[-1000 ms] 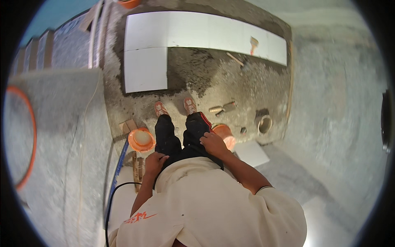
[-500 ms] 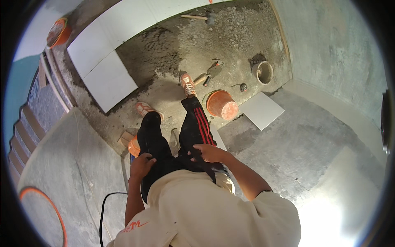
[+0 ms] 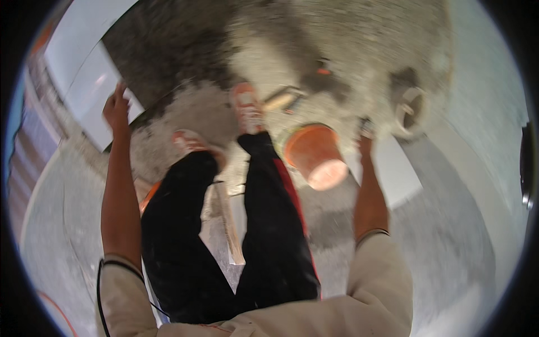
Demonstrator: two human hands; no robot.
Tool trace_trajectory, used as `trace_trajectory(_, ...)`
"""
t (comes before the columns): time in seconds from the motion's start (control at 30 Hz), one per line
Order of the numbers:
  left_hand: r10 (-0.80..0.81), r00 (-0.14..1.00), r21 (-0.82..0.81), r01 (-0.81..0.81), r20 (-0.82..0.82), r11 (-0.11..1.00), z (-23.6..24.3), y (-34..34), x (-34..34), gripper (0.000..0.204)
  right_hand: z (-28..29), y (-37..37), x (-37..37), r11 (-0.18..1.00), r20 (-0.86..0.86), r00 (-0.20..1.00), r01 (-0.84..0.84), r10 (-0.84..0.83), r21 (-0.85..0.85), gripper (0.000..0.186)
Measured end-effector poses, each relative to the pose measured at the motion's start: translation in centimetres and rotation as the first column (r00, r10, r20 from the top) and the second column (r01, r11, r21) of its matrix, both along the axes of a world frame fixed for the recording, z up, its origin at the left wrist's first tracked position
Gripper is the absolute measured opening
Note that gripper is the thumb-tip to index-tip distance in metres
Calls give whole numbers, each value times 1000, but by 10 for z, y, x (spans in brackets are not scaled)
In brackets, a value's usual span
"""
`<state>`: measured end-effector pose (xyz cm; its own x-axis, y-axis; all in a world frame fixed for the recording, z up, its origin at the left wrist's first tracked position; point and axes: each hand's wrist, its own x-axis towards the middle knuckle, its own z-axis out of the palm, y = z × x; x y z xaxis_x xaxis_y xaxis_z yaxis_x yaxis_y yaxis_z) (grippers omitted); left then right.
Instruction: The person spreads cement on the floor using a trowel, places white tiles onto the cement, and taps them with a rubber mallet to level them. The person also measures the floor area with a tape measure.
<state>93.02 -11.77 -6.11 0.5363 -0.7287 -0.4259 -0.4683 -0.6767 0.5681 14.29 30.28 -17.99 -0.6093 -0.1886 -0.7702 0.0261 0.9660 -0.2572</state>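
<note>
My left hand [image 3: 116,109] is stretched out at the left, over the edge of a white floor tile [image 3: 90,115]. Its fingers look apart, with nothing visible in them. My right hand [image 3: 364,145] reaches down at the right, beside a loose white tile [image 3: 396,174]. Just past its fingertips, or touching them, is a small dark round object [image 3: 366,126]. Motion blur hides whether the fingers have closed on it. An orange bucket [image 3: 314,149], turned over on its side or upside down, lies between my shoes and the right hand.
Blurred hand tools [image 3: 283,100] lie beyond my right shoe [image 3: 247,106]. A pale round pot-like container [image 3: 411,109] stands near the right wall [image 3: 488,90]. A whitish strip [image 3: 230,230] lies between my legs. Dark loose mortar [image 3: 174,45] borders the tiles.
I have bent lower, and the view has come nearer the floor. Both hands have left my trousers at the thighs: the left went out to the tile, the right to the small dark object.
</note>
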Motion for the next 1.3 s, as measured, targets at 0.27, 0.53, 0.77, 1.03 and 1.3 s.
trace_trajectory(0.27, -380, 826, -96, 455, 417, 885, -65, -79, 40, 55, -116, -9, -82, 952, -209, 960, 230, -187, 203, 93)
trace_trajectory(0.53, -554, 294, -126, 939, 779, 321, -53, -201, 55, 43, -125, -4, -109, 980, -60, 981, 189, -186, 56, 109)
trace_trajectory(0.77, -350, 16, 10, 997, 937, 73, 44, -240, 11, 28, -152, -34, -66, 966, -389, 903, 238, -183, 97, 94)
trace_trajectory(1.03, -766, 45, 96, 986, 642, 139, 28, -22, 106, 25, -158, -154, -4, 995, -301, 954, -20, -11, -97, 87)
trace_trajectory(1.3, -851, 520, 43, 851, 73, 524, -21, 137, 115, 31, -130, -255, 82, 920, -198, 958, -261, 209, -291, 79)
